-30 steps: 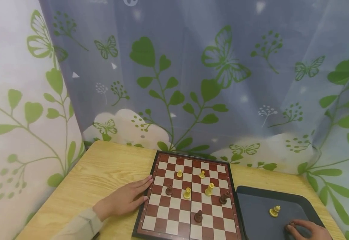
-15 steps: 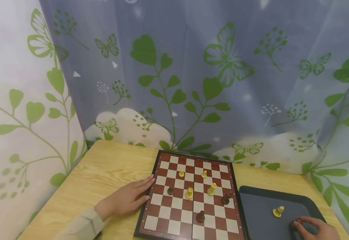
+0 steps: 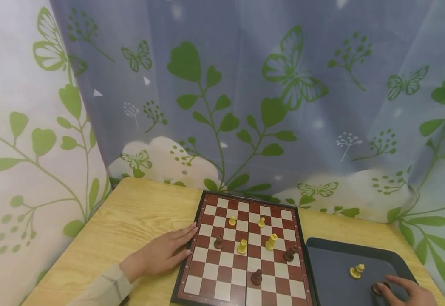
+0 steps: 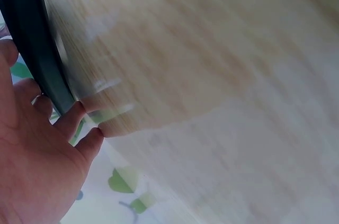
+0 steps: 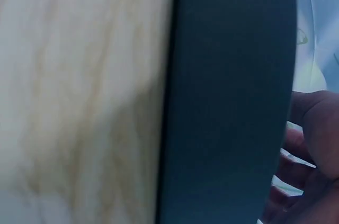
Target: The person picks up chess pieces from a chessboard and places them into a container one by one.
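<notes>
while the left hand [image 3: 160, 254], fingers straight, touches the edge of the red-and-white checkered chessboard [image 3: 227, 273], the right hand [image 3: 411, 293] has thumb and forefinger parted at a dark brown chess piece [image 3: 377, 289] on the dark grey rounded tray [image 3: 331, 276]; whether they pinch it, i cannot tell.

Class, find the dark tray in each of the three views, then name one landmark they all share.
Head: the tray is at lower right, beside the chessboard, cut off by the bottom edge.
Left wrist: not in it; the dark strip at upper left is the chessboard's edge.
Right wrist: a broad dark upright band right of centre, beside the right hand.
Shared landmark: the wooden table.
</notes>
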Demonstrator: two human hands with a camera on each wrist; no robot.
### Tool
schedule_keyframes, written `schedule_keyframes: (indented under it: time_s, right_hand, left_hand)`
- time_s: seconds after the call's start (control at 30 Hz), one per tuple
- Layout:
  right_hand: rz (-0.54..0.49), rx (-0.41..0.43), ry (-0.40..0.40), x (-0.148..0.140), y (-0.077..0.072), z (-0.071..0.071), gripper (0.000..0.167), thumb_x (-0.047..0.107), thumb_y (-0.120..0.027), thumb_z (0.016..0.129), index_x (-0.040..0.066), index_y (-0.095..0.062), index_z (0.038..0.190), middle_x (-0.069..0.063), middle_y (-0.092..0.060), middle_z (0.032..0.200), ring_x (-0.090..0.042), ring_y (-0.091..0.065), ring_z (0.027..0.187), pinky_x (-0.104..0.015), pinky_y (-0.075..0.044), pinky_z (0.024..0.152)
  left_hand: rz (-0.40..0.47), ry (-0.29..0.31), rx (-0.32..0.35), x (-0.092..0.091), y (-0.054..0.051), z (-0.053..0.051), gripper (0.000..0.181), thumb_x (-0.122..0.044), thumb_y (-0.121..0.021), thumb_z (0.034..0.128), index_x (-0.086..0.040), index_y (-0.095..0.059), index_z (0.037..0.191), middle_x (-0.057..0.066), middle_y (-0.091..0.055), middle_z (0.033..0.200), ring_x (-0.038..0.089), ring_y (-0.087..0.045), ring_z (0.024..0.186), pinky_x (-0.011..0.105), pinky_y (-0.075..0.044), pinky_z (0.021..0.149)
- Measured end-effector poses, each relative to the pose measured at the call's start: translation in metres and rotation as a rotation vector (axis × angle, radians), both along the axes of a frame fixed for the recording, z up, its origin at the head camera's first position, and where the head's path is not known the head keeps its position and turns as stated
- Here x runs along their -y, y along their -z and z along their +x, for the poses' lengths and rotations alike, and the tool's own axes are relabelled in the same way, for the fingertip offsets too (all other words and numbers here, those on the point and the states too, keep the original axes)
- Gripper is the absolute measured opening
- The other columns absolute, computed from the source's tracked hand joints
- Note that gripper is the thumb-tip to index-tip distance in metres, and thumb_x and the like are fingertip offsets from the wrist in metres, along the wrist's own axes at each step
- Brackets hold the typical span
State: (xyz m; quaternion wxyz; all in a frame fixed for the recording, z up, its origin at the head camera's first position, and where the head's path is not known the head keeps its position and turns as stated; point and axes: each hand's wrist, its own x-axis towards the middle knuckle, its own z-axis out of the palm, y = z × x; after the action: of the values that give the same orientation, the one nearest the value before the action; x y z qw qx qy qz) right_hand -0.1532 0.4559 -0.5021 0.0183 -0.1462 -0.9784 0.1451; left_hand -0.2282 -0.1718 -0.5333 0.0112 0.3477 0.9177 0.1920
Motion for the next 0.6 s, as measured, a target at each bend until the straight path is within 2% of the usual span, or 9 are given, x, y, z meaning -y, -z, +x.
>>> schedule_keyframes:
  time_s: [0.1,0.3,0.33,0.43,0.53,0.6]
  right_hand:
    - [0.012,-0.053,-0.020,0.007,-0.002,0.001,0.050,0.029,-0.075,0.091,-0.014,-0.068,0.115,-0.037,-0.068,0.110,-0.054,-0.065,0.096,-0.058,-0.055,0.074]
    - [0.015,-0.256,-0.112,0.020,-0.005,0.003,0.037,0.021,-0.080,0.086,-0.011,-0.073,0.104,-0.034,-0.071,0.096,-0.046,-0.068,0.077,-0.058,-0.056,0.065]
    - [0.018,-0.294,-0.123,0.023,-0.006,0.003,0.034,0.018,-0.081,0.084,-0.010,-0.074,0.101,-0.031,-0.072,0.090,-0.042,-0.069,0.072,-0.057,-0.056,0.063]
    - [0.007,-0.328,-0.151,0.033,-0.011,0.004,0.030,0.014,-0.082,0.082,-0.009,-0.075,0.100,-0.024,-0.072,0.084,-0.027,-0.066,0.063,-0.055,-0.055,0.061]
    - [-0.006,-0.354,-0.186,0.043,-0.016,0.005,0.026,0.011,-0.083,0.082,-0.007,-0.076,0.100,-0.017,-0.073,0.082,-0.008,-0.055,0.056,-0.043,-0.054,0.055]
    - [-0.022,-0.389,-0.224,0.051,-0.019,0.005,0.023,0.007,-0.083,0.081,-0.006,-0.076,0.099,-0.020,-0.074,0.086,-0.002,-0.050,0.051,-0.032,-0.049,0.050]
  left_hand:
    - [0.006,0.003,-0.001,0.001,-0.001,0.001,0.061,-0.042,-0.038,0.1099,-0.009,-0.031,0.160,0.007,-0.026,0.168,0.034,-0.037,0.148,0.056,-0.036,0.117]
    - [0.007,0.008,0.003,0.001,-0.004,0.001,0.060,-0.041,-0.039,0.1098,-0.009,-0.031,0.160,0.008,-0.026,0.168,0.034,-0.037,0.148,0.055,-0.036,0.117]
    - [0.006,0.009,0.003,0.000,-0.004,0.001,0.060,-0.041,-0.039,0.1098,-0.009,-0.031,0.160,0.008,-0.026,0.168,0.034,-0.037,0.148,0.055,-0.037,0.117]
    - [0.008,0.013,0.004,0.000,-0.003,0.001,0.060,-0.040,-0.040,0.1099,-0.008,-0.032,0.160,0.009,-0.027,0.167,0.035,-0.037,0.148,0.056,-0.037,0.116]
    - [0.011,0.013,-0.001,0.000,-0.002,0.001,0.060,-0.040,-0.040,0.1099,-0.007,-0.032,0.160,0.009,-0.027,0.167,0.036,-0.038,0.148,0.056,-0.037,0.116]
    - [0.019,0.015,-0.007,0.000,-0.003,0.002,0.060,-0.039,-0.040,0.1099,-0.007,-0.032,0.159,0.010,-0.028,0.167,0.036,-0.038,0.147,0.057,-0.038,0.115]
